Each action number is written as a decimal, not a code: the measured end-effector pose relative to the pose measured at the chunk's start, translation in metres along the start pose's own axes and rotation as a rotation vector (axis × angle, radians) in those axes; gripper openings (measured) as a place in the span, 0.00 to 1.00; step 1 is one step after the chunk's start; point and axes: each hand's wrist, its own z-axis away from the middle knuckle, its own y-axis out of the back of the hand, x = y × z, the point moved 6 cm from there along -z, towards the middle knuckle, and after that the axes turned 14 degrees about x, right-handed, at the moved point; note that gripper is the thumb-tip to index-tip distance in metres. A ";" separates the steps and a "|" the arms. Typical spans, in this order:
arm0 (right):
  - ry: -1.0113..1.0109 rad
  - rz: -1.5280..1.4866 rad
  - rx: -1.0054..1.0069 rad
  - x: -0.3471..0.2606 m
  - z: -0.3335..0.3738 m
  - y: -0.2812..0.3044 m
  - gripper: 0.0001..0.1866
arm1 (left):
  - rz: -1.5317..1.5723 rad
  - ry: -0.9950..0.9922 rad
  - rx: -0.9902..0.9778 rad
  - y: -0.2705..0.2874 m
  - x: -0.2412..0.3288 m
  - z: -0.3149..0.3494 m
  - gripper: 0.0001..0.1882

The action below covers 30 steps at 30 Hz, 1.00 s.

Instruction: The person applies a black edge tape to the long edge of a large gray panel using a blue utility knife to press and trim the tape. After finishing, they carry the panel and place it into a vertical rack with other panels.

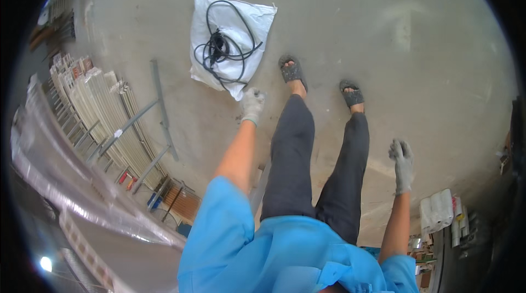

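Observation:
A white woven sack lies left of my feet, with its near corner drawn to a point. My left hand, in a pale work glove, is closed at that corner and appears to grip it; the fingers partly hide the hold. On top of the sack rests a loosely coiled black cable, its loops spreading around a dark bundle in the middle. Away on the right hangs my right hand, also gloved, with loosely bent fingers and nothing in it.
Grey concrete floor surrounds my sandalled feet. To the left stand a metal frame and stacked long pale strips. Plastic-wrapped goods rise at the near left. White wrapped rolls stand at the near right.

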 end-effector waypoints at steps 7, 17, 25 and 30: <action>-0.251 0.319 0.083 0.082 -0.040 -0.041 0.14 | -0.214 -0.149 0.151 -0.093 0.008 -0.178 0.23; -0.232 0.258 -0.030 0.098 -0.051 -0.102 0.17 | -0.143 -0.120 0.206 -0.152 -0.048 -0.220 0.12; -0.241 0.459 -0.249 0.093 0.159 0.041 0.26 | 0.317 0.068 0.037 -0.066 0.016 -0.061 0.12; -0.183 0.375 -0.293 0.113 0.207 0.089 0.26 | 0.465 -0.355 0.284 0.034 0.155 0.095 0.12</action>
